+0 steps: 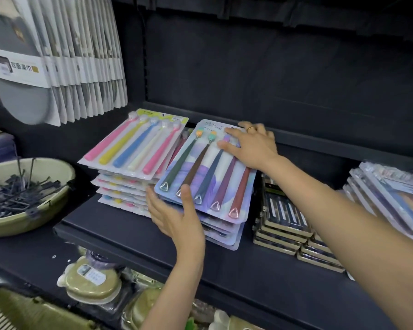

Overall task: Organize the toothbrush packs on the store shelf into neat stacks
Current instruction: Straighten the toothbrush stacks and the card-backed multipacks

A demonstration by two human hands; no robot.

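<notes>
Both forearms reach in from the bottom of the view toward the dark shelf (134, 236), and the hands are well apart, one at each end of the same stack.

Farthest left sits a green bowl (22, 220) of dark clips, which has no part in this. Next to it lies the pastel stack (129, 172), packs of pink, yellow and blue brushes; its top pack (134, 141) lies fairly square, but the lower ones stick out unevenly at the near edge.

Then comes the left hand (177, 217), fingers straight and spread, pressed flat against the near left corner of the dark-brush stack (210, 210). Its thumb lies up over the edge of the top pack there. That stack sits just beside the pastel one and seems to overlap its right edge. The right hand (250, 146), wearing a ring, lies palm down with fingers extended on the far end of the top pack (205, 167). Neither hand is curled round anything; both press.

I would judge the step to be squaring up this middle stack, which is skewed and fanned at its lower packs. The next move likely calls for pushing both ends inward together and turning the pile parallel with the shelf edge, clear of its neighbour.

Rightward, a boxed stack (293, 225) and more packs (391, 196) wait.
</notes>
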